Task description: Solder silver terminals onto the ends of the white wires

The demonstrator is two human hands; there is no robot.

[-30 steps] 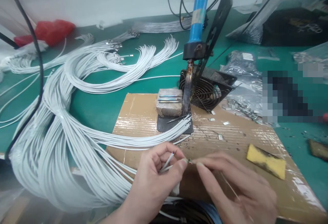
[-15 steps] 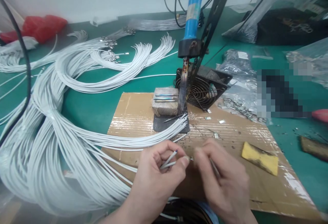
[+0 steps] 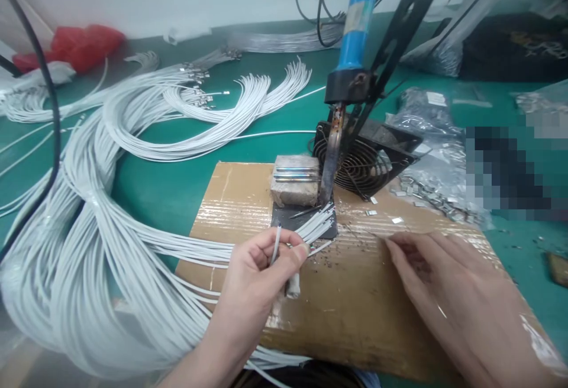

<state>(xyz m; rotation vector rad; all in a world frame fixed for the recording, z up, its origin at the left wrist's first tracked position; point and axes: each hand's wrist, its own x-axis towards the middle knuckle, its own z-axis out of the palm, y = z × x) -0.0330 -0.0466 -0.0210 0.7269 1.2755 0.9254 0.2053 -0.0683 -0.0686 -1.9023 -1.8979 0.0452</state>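
My left hand point(image 3: 266, 275) is closed, pinching a white cable point(image 3: 276, 245) whose end sticks up between thumb and fingers. A greyish piece point(image 3: 293, 286) shows just below the thumb; I cannot make out what it is. My right hand point(image 3: 452, 293), smeared by motion, is over the right side of the cardboard point(image 3: 346, 317), its thumb and fingers drawn together. A thin point shows at its fingertips and a glint by the palm, seemingly a thin metal tool. Small metal connectors point(image 3: 397, 220) lie just beyond it. Behind my left hand fan out white cable ends point(image 3: 317, 225).
A blue-handled soldering iron point(image 3: 357, 18) hangs tip-down in a black stand, beside a grey block point(image 3: 294, 187) and a black fan point(image 3: 368, 163). Large white cable bundles point(image 3: 89, 199) fill the left. Plastic bags point(image 3: 426, 122) and a connector pile point(image 3: 437, 199) lie right.
My right hand has moved away from my left, to the right, and now covers the yellow sponge. My left hand has shifted slightly left, still holding cable. The view has shifted a little.
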